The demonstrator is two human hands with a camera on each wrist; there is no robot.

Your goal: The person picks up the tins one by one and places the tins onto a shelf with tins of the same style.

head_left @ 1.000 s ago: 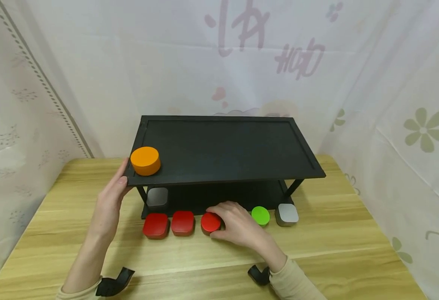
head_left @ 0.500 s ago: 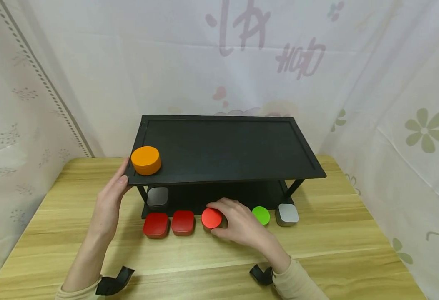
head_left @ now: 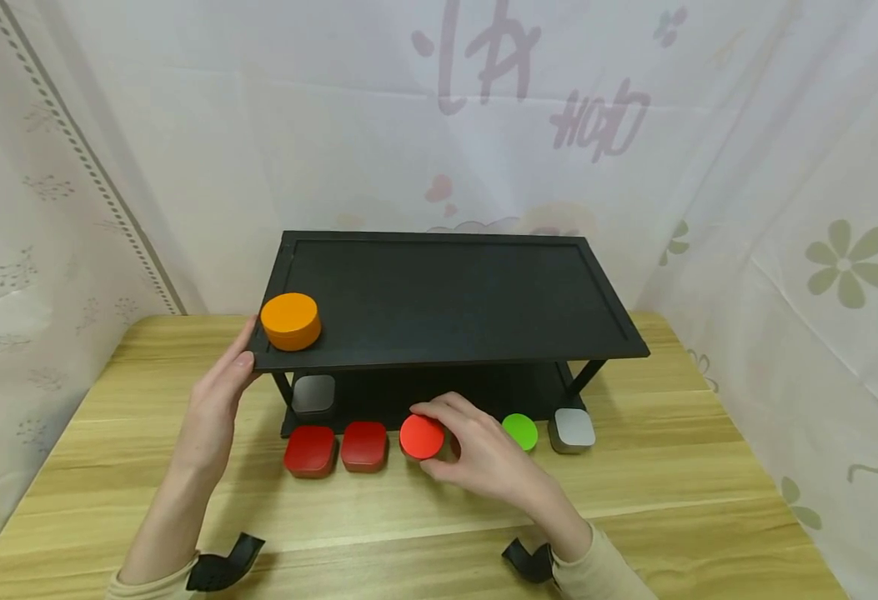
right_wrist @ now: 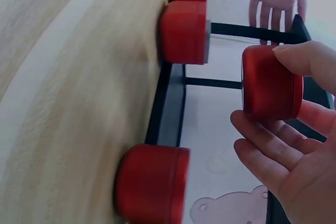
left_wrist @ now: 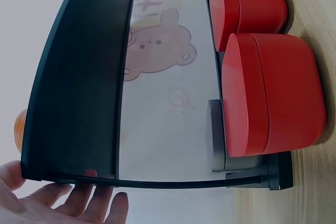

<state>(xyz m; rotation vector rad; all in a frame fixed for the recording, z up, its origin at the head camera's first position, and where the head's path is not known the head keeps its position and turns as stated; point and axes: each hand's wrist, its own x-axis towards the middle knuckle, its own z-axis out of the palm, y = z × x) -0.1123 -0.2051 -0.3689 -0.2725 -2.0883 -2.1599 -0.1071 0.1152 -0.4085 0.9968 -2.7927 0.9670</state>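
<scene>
My right hand [head_left: 479,446] holds a round red lidded container [head_left: 421,437] between thumb and fingers, in front of the black two-tier shelf [head_left: 439,300]. In the right wrist view the red container [right_wrist: 269,82] is raised off the table, thumb on one side and fingertips on the other. Another red container [right_wrist: 152,184] stands on the table there, hidden in the head view. My left hand [head_left: 217,400] grips the left front corner of the shelf's top board; in the left wrist view its fingers [left_wrist: 100,203] reach past the board's edge.
An orange round container [head_left: 291,322] sits on the top board's left front corner. Two red squarish containers [head_left: 311,451] stand before the shelf, left of the right hand. A grey container [head_left: 314,394] is on the lower tier. Green [head_left: 520,432] and silver [head_left: 572,430] containers stand at right.
The right hand has raised the round red container, whose lid now looks larger and slightly higher. The left hand stays at the shelf corner.
</scene>
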